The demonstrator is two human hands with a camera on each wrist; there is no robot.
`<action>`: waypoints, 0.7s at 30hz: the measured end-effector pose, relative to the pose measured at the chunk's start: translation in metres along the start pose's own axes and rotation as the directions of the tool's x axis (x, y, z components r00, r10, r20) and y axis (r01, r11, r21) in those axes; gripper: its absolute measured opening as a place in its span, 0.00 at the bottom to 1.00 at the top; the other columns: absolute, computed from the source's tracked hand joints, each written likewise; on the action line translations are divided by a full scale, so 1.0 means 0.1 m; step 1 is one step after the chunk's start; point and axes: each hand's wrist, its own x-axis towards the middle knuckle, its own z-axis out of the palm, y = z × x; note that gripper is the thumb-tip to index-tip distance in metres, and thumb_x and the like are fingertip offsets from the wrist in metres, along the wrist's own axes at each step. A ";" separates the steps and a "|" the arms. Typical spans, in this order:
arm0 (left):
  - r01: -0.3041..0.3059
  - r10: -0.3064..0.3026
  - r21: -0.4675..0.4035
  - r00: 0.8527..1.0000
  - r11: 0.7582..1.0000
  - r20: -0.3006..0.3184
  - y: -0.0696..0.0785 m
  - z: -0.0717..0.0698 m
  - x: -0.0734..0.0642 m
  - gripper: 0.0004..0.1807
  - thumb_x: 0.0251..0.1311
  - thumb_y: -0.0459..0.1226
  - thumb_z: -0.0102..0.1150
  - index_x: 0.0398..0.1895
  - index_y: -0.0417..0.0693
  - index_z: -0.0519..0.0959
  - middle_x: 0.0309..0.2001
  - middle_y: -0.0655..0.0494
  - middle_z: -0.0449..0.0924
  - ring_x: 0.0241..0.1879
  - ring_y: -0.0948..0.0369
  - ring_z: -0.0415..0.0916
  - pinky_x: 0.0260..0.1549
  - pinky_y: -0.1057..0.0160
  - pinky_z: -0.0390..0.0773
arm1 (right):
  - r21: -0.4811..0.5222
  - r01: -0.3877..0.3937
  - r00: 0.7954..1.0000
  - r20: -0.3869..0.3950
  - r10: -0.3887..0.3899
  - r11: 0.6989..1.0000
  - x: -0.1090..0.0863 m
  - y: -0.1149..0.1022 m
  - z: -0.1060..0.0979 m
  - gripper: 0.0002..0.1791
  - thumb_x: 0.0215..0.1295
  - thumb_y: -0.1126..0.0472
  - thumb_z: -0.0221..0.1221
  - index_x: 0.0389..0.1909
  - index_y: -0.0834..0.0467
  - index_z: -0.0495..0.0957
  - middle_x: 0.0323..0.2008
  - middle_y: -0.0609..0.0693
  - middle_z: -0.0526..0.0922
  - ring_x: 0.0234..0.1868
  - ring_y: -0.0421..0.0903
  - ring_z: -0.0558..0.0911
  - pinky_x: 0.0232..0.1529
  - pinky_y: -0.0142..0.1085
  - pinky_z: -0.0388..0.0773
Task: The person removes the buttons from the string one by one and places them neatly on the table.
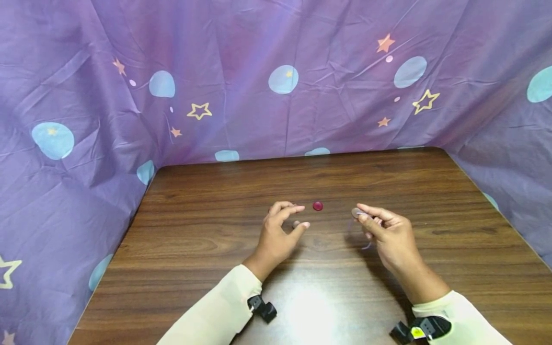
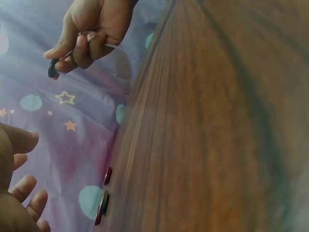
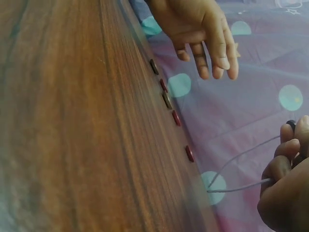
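Between thumb and index finger my right hand (image 1: 394, 237) pinches a round, flat button (image 1: 355, 212), which looks dark in the left wrist view. A thin pale string (image 3: 244, 153) runs from that hand and hangs in a loop below it. My left hand (image 1: 276, 232) hovers over the table with thumb and fingers spread apart, holding nothing. Beneath it lies a brownish button (image 1: 295, 224), partly hidden by the hand. A dark red button (image 1: 317, 206) lies flat between the two hands.
Several red and brown buttons lie in a loose row on the wooden table (image 1: 194, 239), among them a red one (image 3: 189, 153) and a dark one (image 3: 153, 66). A purple cloth (image 1: 241, 110) with stars and dots hangs behind the table and along its sides.
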 end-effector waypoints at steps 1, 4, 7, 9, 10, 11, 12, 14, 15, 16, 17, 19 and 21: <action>0.004 -0.004 -0.011 1.000 1.000 0.011 0.01 0.00 0.00 0.21 0.59 0.33 0.80 0.56 0.45 0.89 0.56 0.45 0.85 0.60 0.49 0.83 0.67 0.43 0.77 | -0.005 -0.002 1.000 -0.001 0.002 1.000 0.00 0.00 0.00 0.20 0.75 0.79 0.59 0.47 0.54 0.93 0.36 0.43 0.94 0.23 0.32 0.77 0.25 0.22 0.74; 0.013 -0.011 -0.033 0.999 0.999 0.040 0.05 0.01 -0.01 0.22 0.59 0.33 0.80 0.57 0.44 0.88 0.57 0.44 0.84 0.61 0.48 0.82 0.68 0.46 0.79 | -0.035 -0.006 1.000 -0.008 0.006 0.999 -0.01 0.00 0.01 0.20 0.74 0.79 0.60 0.47 0.54 0.93 0.34 0.42 0.94 0.23 0.31 0.77 0.25 0.23 0.74; 0.042 -0.037 -0.064 0.997 0.997 0.066 0.07 0.03 -0.02 0.22 0.59 0.33 0.80 0.58 0.44 0.88 0.58 0.43 0.83 0.60 0.47 0.83 0.67 0.48 0.80 | -0.054 -0.006 1.000 -0.016 0.005 0.999 -0.02 0.00 0.03 0.20 0.73 0.80 0.60 0.46 0.54 0.93 0.33 0.41 0.93 0.22 0.31 0.76 0.25 0.23 0.73; 0.060 -0.051 -0.116 0.995 0.991 0.082 0.08 0.04 -0.03 0.22 0.60 0.32 0.80 0.58 0.42 0.88 0.57 0.42 0.83 0.55 0.43 0.85 0.63 0.47 0.84 | -0.058 -0.006 1.000 -0.022 0.005 0.998 -0.02 0.00 0.04 0.21 0.72 0.81 0.60 0.46 0.54 0.93 0.32 0.41 0.93 0.22 0.31 0.76 0.24 0.23 0.73; 0.061 -0.049 -0.141 0.995 0.988 0.088 0.08 0.05 -0.04 0.22 0.60 0.31 0.79 0.58 0.41 0.88 0.56 0.40 0.83 0.52 0.41 0.85 0.59 0.47 0.86 | -0.059 -0.010 1.000 -0.025 0.009 0.998 -0.02 0.00 0.04 0.21 0.72 0.81 0.60 0.45 0.53 0.93 0.32 0.40 0.93 0.22 0.31 0.76 0.24 0.23 0.72; 0.066 -0.051 -0.164 0.994 0.984 0.093 0.09 0.05 -0.04 0.22 0.60 0.30 0.79 0.58 0.40 0.87 0.55 0.39 0.84 0.49 0.40 0.86 0.55 0.49 0.88 | -0.062 -0.013 1.000 -0.028 0.011 0.998 -0.03 0.00 0.05 0.22 0.72 0.81 0.60 0.45 0.53 0.93 0.32 0.40 0.93 0.21 0.31 0.75 0.23 0.24 0.71; 0.068 -0.050 -0.181 0.994 0.981 0.101 0.09 0.06 -0.05 0.21 0.60 0.30 0.78 0.58 0.39 0.87 0.53 0.38 0.85 0.46 0.41 0.87 0.51 0.51 0.89 | -0.066 -0.017 0.999 -0.031 0.015 0.998 -0.03 0.00 0.06 0.22 0.71 0.81 0.61 0.44 0.52 0.94 0.32 0.40 0.94 0.21 0.31 0.74 0.23 0.24 0.71; 0.068 -0.046 -0.208 0.993 0.976 0.108 0.10 0.07 -0.05 0.21 0.61 0.29 0.78 0.57 0.38 0.87 0.49 0.36 0.86 0.41 0.44 0.87 0.42 0.56 0.90 | -0.076 -0.025 0.999 -0.029 0.023 0.997 -0.05 0.01 0.07 0.23 0.71 0.81 0.61 0.43 0.50 0.94 0.32 0.39 0.94 0.21 0.30 0.73 0.21 0.25 0.68; 0.066 -0.044 -0.205 0.993 0.977 0.111 0.11 0.07 -0.05 0.20 0.60 0.29 0.78 0.56 0.38 0.87 0.47 0.36 0.87 0.40 0.47 0.88 0.40 0.60 0.89 | -0.087 -0.028 0.999 -0.028 0.026 0.996 -0.05 0.01 0.08 0.23 0.71 0.81 0.61 0.43 0.50 0.94 0.32 0.39 0.94 0.21 0.30 0.72 0.21 0.25 0.67; 0.068 -0.045 -0.202 0.992 0.977 0.116 0.12 0.07 -0.05 0.20 0.60 0.29 0.78 0.56 0.38 0.87 0.46 0.36 0.88 0.39 0.51 0.88 0.38 0.64 0.88 | -0.093 -0.033 0.999 -0.025 0.031 0.995 -0.06 0.01 0.08 0.22 0.70 0.81 0.62 0.43 0.50 0.94 0.32 0.39 0.94 0.21 0.30 0.71 0.20 0.25 0.66; 0.075 -0.051 -0.200 0.991 0.977 0.123 0.13 0.06 -0.05 0.20 0.61 0.30 0.78 0.56 0.38 0.87 0.46 0.37 0.88 0.38 0.55 0.87 0.37 0.67 0.86 | -0.105 -0.036 0.999 -0.023 0.033 0.994 -0.07 0.01 0.09 0.22 0.70 0.80 0.62 0.43 0.50 0.94 0.32 0.39 0.94 0.21 0.30 0.71 0.20 0.25 0.66; 0.081 -0.055 -0.194 0.989 0.978 0.136 0.15 0.06 -0.06 0.19 0.61 0.31 0.79 0.55 0.39 0.88 0.45 0.39 0.89 0.37 0.61 0.86 0.35 0.69 0.85 | -0.124 -0.043 0.999 -0.018 0.041 0.991 -0.08 0.01 0.10 0.20 0.70 0.79 0.63 0.43 0.51 0.94 0.33 0.39 0.94 0.22 0.30 0.71 0.20 0.25 0.66; 0.090 -0.060 -0.191 0.986 0.977 0.156 0.17 0.06 -0.06 0.19 0.62 0.31 0.78 0.56 0.39 0.88 0.46 0.41 0.89 0.38 0.65 0.85 0.36 0.71 0.84 | -0.138 -0.054 0.999 -0.016 0.052 0.989 -0.08 0.02 0.11 0.19 0.70 0.79 0.64 0.44 0.53 0.94 0.34 0.40 0.95 0.22 0.30 0.72 0.21 0.24 0.68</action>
